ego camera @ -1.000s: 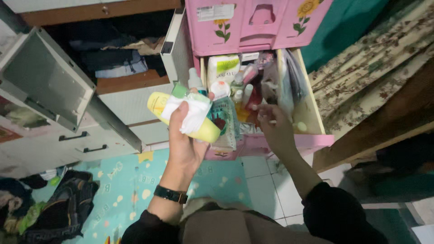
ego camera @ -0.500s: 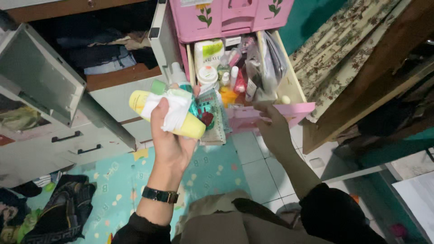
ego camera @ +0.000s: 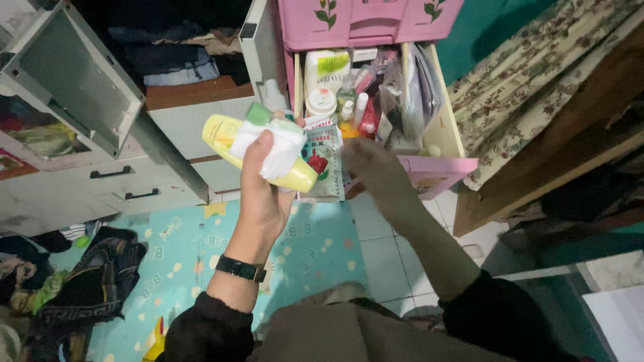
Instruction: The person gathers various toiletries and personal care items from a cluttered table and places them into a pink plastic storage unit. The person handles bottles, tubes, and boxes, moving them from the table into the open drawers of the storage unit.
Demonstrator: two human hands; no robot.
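Observation:
My left hand (ego camera: pixel 263 194) is raised in front of me and grips a yellow bottle (ego camera: pixel 225 142) with a green cap, a white cloth (ego camera: pixel 275 149) and a flat printed sachet (ego camera: pixel 320 169) bunched together. My right hand (ego camera: pixel 376 173) is beside the sachet, at the front edge of the open pink drawer (ego camera: pixel 436 169); its fingers curl toward the sachet, and whether they grip it I cannot tell. The drawer is packed with small bottles, a white jar (ego camera: pixel 320 102), a green-and-white pack (ego camera: pixel 327 67) and plastic bags (ego camera: pixel 410 87).
A white cabinet (ego camera: pixel 194 141) with an open door (ego camera: pixel 74 74) and folded clothes stands at left. Dark clothes (ego camera: pixel 87 281) lie on a teal play mat (ego camera: pixel 188 268). Floral fabric (ego camera: pixel 537 87) and a wooden board (ego camera: pixel 557 154) are at right.
My right hand has drawn back out of the drawer and moved left, over to the sachet held in my left hand. The left hand has stayed raised with its bundle.

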